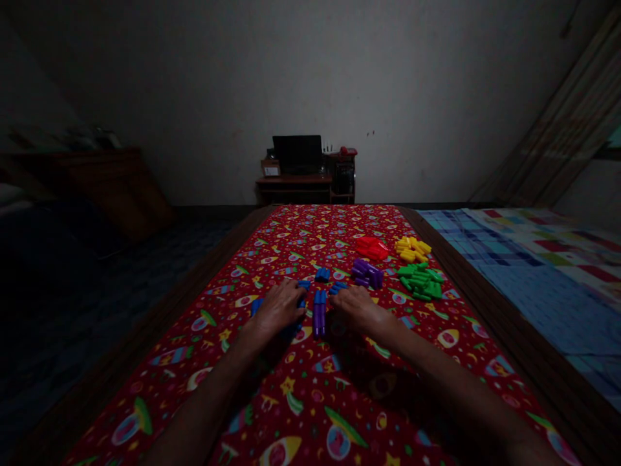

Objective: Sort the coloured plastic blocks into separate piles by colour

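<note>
My left hand (279, 307) rests palm down on loose blue plastic blocks (322, 274) on a red patterned tablecloth (310, 401), its fingers curled over some of them. My right hand (356, 307) lies just to the right, fingers bent over more blue blocks. Between the two hands stands a short joined strip of blue and purple blocks (318, 313). What each hand grips under its fingers is hidden.
Sorted heaps lie beyond my right hand: purple (367, 273), red (371, 248), yellow (412, 248) and green (420, 280). A checked cloth (533, 272) covers a surface to the right. A desk with a dark monitor (297, 153) stands at the far wall.
</note>
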{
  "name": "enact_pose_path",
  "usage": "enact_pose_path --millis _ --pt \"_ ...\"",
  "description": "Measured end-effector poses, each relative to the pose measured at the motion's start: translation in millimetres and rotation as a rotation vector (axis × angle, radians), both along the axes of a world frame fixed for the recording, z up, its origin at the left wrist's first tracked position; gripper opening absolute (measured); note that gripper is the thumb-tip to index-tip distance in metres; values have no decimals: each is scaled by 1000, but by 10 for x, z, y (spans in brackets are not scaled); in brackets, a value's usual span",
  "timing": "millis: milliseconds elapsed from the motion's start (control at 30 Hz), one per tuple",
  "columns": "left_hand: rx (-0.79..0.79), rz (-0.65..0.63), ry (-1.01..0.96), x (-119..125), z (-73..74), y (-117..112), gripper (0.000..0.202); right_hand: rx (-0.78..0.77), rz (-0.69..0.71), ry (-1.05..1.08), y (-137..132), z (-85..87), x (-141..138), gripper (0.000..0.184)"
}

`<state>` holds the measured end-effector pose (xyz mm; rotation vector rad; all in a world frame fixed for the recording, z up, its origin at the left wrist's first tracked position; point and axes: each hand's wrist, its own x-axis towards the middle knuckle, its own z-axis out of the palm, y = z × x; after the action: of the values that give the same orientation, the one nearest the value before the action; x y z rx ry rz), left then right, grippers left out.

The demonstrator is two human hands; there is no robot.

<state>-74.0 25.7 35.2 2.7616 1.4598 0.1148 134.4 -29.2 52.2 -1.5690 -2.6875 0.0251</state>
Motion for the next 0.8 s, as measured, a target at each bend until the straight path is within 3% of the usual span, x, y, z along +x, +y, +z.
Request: enact_pose_path --millis 167,300,433,567,700,800 --pt "-86 -134 9 103 21 -113 34 -8 -88 88 220 11 159 24" --pt "-98 -124 102 257 75 -289 42 9 -140 296 492 23 380 27" --pt "-12 -116 178 350 62 -439 44 159 -233 237 582 -243 526 28" --pt "90 -125 149 407 -83 -575 50 382 -273 226 579 -444 592 34" --pt "146 -129 32 417 -266 -587 38 312 -266 265 548 -268 559 28" --pt "73 -137 -113 360 -302 -452 22 111 -104 374 469 -76 425 23"
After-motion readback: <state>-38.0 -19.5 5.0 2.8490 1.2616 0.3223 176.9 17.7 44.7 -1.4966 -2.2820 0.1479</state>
